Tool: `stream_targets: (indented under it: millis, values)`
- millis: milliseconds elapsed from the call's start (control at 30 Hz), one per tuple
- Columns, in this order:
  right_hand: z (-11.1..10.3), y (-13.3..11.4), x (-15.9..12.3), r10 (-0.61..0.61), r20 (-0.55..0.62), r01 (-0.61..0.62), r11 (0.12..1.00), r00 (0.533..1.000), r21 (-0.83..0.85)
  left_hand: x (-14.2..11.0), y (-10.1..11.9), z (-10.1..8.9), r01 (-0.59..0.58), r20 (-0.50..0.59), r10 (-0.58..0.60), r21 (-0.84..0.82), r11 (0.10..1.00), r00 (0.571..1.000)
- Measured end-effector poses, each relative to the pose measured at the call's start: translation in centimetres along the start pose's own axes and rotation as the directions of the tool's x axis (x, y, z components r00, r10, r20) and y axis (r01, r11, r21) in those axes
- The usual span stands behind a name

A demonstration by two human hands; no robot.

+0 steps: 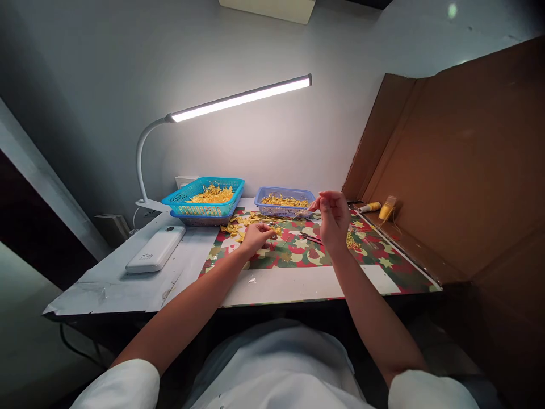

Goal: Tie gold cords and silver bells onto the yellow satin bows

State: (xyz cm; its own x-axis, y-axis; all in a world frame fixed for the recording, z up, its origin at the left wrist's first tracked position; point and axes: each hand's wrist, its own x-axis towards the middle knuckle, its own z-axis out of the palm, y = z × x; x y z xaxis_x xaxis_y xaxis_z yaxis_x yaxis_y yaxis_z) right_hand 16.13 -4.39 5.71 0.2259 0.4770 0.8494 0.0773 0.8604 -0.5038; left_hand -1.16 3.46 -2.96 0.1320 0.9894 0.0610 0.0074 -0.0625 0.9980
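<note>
My left hand (256,237) is low over the patterned mat, its fingers pinched on a small yellow ribbon-like piece (277,231). Higher and to the right, my right hand (334,218) is closed in a pinch with a thin pale strand (300,215) slanting down to the left from its fingertips. Loose yellow pieces (232,228) lie just beyond my left hand. A dark slim tool, perhaps tweezers (310,237), rests on the mat between my hands. Beside my right wrist is a bunch of yellow strands (351,241), partly hidden.
A turquoise basket (236,193) and a blue-violet basket (259,200), both with yellow pieces inside, stand at the back. A white power bank (156,250) lies left. A lit lamp (242,101) hangs above. Yellow-and-white tubes (369,208) lie by the cardboard wall (460,159) at right.
</note>
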Motion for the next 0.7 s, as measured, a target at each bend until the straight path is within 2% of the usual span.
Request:
stream_targets:
  millis: [133, 300, 600, 700]
  values:
    - [-0.1, -0.4, 0.3, -0.007, -0.025, 0.007, 1.000, 1.000, 0.007, 0.1, -0.3, 0.0, -0.001, 0.009, 0.001, -0.002, 1.000, 1.000]
    - [-0.1, -0.9, 0.3, -0.008, -0.002, 0.008, 1.000, 1.000, -0.008, 0.3, -0.7, -0.1, -0.036, 0.019, 0.035, 0.019, 0.999, 0.999]
    - [0.6, -1.6, -0.5, -0.041, -0.051, 0.040, 0.999, 0.998, -0.028, 0.5, -1.1, 0.4, -0.084, -0.015, 0.087, 0.113, 0.990, 0.996]
    - [0.7, -1.8, -0.5, -0.047, -0.049, 0.046, 0.999, 0.998, -0.030, 0.3, -1.0, 0.5, -0.081, -0.003, 0.082, 0.093, 0.992, 0.997]
